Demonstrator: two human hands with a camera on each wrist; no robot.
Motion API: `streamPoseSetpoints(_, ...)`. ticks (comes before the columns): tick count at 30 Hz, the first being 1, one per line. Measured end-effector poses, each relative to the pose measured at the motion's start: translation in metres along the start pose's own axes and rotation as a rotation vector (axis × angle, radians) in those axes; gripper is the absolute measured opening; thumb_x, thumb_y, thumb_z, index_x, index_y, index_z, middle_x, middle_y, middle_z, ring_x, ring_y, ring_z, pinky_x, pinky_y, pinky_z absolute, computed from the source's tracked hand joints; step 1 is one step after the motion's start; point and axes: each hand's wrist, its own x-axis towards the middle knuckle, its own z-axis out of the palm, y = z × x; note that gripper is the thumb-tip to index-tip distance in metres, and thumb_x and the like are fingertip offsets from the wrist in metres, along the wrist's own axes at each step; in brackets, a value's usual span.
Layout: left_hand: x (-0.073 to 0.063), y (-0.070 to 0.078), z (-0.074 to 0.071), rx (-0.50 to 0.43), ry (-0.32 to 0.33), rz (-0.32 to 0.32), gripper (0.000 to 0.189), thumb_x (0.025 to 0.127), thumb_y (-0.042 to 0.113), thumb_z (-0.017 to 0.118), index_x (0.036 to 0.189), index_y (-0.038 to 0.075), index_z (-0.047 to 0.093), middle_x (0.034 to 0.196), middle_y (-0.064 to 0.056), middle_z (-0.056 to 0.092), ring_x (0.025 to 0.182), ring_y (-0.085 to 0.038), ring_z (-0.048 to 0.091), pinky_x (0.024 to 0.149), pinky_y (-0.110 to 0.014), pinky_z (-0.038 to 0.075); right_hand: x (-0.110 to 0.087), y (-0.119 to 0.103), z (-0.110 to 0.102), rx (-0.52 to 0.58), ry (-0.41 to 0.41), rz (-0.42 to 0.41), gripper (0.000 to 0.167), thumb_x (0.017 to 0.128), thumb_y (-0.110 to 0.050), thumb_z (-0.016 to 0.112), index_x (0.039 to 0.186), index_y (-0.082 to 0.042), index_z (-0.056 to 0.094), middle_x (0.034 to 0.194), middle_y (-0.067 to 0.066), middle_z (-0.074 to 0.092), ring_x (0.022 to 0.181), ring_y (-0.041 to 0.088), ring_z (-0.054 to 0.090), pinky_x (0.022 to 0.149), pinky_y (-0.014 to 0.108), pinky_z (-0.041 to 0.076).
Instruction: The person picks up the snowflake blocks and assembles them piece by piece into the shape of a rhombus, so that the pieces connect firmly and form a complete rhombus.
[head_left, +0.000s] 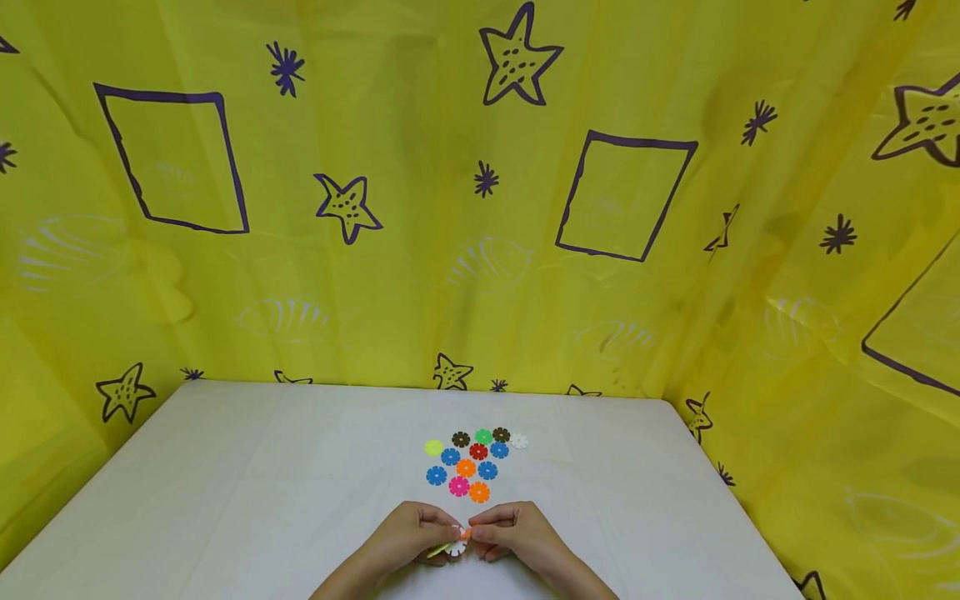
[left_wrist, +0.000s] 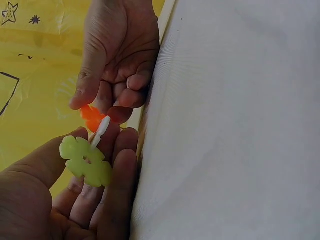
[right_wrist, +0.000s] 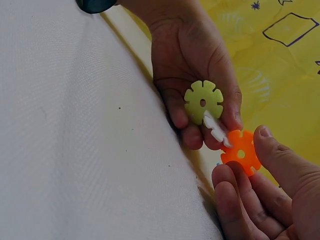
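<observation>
My left hand (head_left: 408, 533) holds a yellow-green notched plastic disc (left_wrist: 82, 162) that is joined at an angle to a white notched disc (left_wrist: 101, 132). Thumb and fingers of my right hand (head_left: 525, 533) pinch an orange notched disc (right_wrist: 241, 152) by its outer side. Between the two hands, the orange disc's edge meets the white disc's edge. In the right wrist view the yellow-green disc (right_wrist: 203, 102) faces the camera, showing its round centre hole and slotted rim. Both hands are close together near the table's front edge.
Just beyond the hands, several loose notched discs lie flat on the white table (head_left: 300, 475), among them a pink one (head_left: 459, 486), a red one (head_left: 478, 452) and a green one (head_left: 483, 436). A yellow patterned curtain (head_left: 420, 275) surrounds the table's back and sides.
</observation>
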Motion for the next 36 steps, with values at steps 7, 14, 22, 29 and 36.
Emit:
streamPoseSetpoints(7, 0.0, 0.001, 0.0, -0.011, -0.016, -0.045, 0.021, 0.089, 0.023, 0.073, 0.097, 0.003, 0.074, 0.08, -0.005, 0.074, 0.063, -0.011, 0.064, 0.063, -0.024, 0.057, -0.001, -0.002, 0.001, -0.004, 0.004, -0.009, 0.033, 0.086, -0.021, 0.077, 0.106, 0.005, 0.073, 0.083, 0.011, 0.075, 0.065, 0.011, 0.066, 0.063, 0.024, 0.059)
streamPoseSetpoints(14, -0.001, 0.0, -0.001, -0.055, -0.003, -0.062, 0.021, 0.089, 0.019, 0.072, 0.099, 0.0, 0.074, 0.082, -0.009, 0.075, 0.065, -0.011, 0.067, 0.063, -0.026, 0.059, -0.001, -0.001, 0.0, 0.012, -0.009, -0.015, 0.035, 0.087, -0.022, 0.076, 0.108, 0.006, 0.072, 0.083, 0.011, 0.075, 0.066, 0.011, 0.066, 0.063, 0.024, 0.059)
streamPoseSetpoints(22, -0.001, 0.001, -0.002, -0.101, 0.011, -0.087, 0.023, 0.09, 0.018, 0.072, 0.1, -0.003, 0.073, 0.084, -0.012, 0.075, 0.07, -0.015, 0.072, 0.065, -0.028, 0.06, 0.003, 0.003, -0.007, 0.041, -0.01, -0.016, 0.037, 0.09, -0.022, 0.073, 0.112, 0.008, 0.069, 0.082, 0.012, 0.074, 0.067, 0.013, 0.068, 0.065, 0.027, 0.06)
streamPoseSetpoints(29, 0.0, 0.0, -0.006, -0.146, -0.003, -0.08, 0.025, 0.089, 0.017, 0.073, 0.102, -0.005, 0.072, 0.084, -0.01, 0.074, 0.072, -0.018, 0.073, 0.067, -0.029, 0.061, 0.009, 0.001, -0.018, -0.009, 0.061, -0.066, 0.033, 0.09, -0.016, 0.073, 0.11, 0.01, 0.068, 0.084, 0.012, 0.073, 0.07, 0.014, 0.068, 0.067, 0.028, 0.06)
streamPoseSetpoints(36, -0.001, -0.002, -0.015, -0.18, 0.001, -0.126, 0.027, 0.089, 0.018, 0.074, 0.105, -0.004, 0.072, 0.086, -0.007, 0.074, 0.075, -0.02, 0.074, 0.069, -0.029, 0.061, 0.024, -0.001, -0.027, -0.075, 0.163, -0.126, 0.033, 0.088, -0.011, 0.073, 0.111, 0.012, 0.067, 0.089, 0.015, 0.073, 0.072, 0.016, 0.069, 0.067, 0.029, 0.061)
